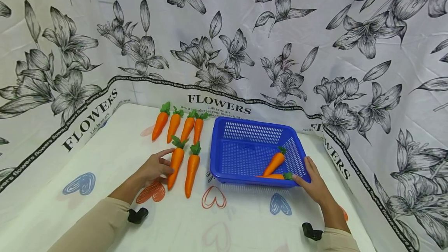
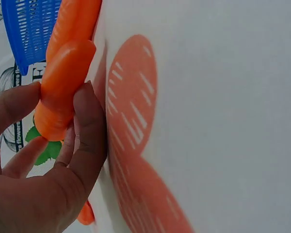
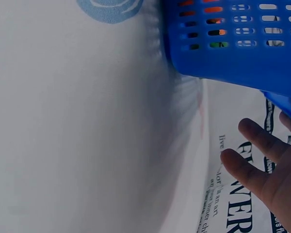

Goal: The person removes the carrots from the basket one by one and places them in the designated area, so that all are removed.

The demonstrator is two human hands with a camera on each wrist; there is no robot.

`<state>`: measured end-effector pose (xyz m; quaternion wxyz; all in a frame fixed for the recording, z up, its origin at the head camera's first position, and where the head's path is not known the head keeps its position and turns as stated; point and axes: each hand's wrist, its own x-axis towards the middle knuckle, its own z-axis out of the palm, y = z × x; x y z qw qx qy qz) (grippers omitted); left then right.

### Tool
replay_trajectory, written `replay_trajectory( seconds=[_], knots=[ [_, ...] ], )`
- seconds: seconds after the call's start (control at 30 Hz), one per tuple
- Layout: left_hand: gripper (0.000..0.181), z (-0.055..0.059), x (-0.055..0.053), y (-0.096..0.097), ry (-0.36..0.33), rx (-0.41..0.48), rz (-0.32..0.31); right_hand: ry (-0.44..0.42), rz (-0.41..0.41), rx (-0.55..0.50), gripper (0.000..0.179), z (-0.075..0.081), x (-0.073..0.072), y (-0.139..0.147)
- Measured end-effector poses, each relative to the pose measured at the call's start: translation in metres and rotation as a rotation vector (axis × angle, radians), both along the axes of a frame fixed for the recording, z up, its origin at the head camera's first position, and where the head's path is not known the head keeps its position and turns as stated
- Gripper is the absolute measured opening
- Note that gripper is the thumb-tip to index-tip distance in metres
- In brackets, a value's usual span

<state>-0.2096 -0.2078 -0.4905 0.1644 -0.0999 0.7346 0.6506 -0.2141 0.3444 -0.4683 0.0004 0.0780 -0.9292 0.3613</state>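
My left hand (image 1: 156,169) pinches an orange carrot with a green leafy top (image 1: 176,162) at its left side. In the left wrist view, thumb and fingers lie on opposite sides of that carrot (image 2: 63,92). Just to its right lies a second carrot (image 1: 192,170). A blue plastic basket (image 1: 241,179) stands on the right, with two carrots in it, one leaning (image 1: 274,163) and one partly hidden behind the front wall (image 1: 276,176). At the basket's front right corner rests my right hand (image 1: 315,184), thumb near the rim. The right wrist view has its fingers (image 3: 252,172) straight and spread.
Behind the front pair, several more carrots (image 1: 174,125) lie side by side, tops pointing away. A white cloth with printed hearts (image 1: 214,197) covers the table. Flower-printed fabric (image 1: 217,61) rises at the back and both sides.
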Motion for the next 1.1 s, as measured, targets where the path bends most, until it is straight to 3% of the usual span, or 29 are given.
replay_trajectory(
  seconds=[0.2, 0.47, 0.63, 1.1],
  knots=[
    [0.082, -0.001, -0.004, 0.004, -0.026, -0.090, 0.003, 0.000, -0.006, 0.006, 0.092, 0.001, 0.000, 0.000],
    [0.079, 0.005, -0.003, 0.008, -0.019, -0.219, -0.042, 0.003, -0.006, 0.007, 0.092, 0.001, 0.000, -0.001],
    [0.081, 0.006, -0.002, 0.009, -0.023, -0.288, -0.025, 0.000, -0.006, 0.010, 0.092, 0.002, 0.000, -0.001],
    [0.081, 0.008, 0.003, 0.008, -0.017, -0.302, -0.021, 0.009, -0.004, 0.009, 0.092, 0.001, 0.001, -0.001]
  ],
)
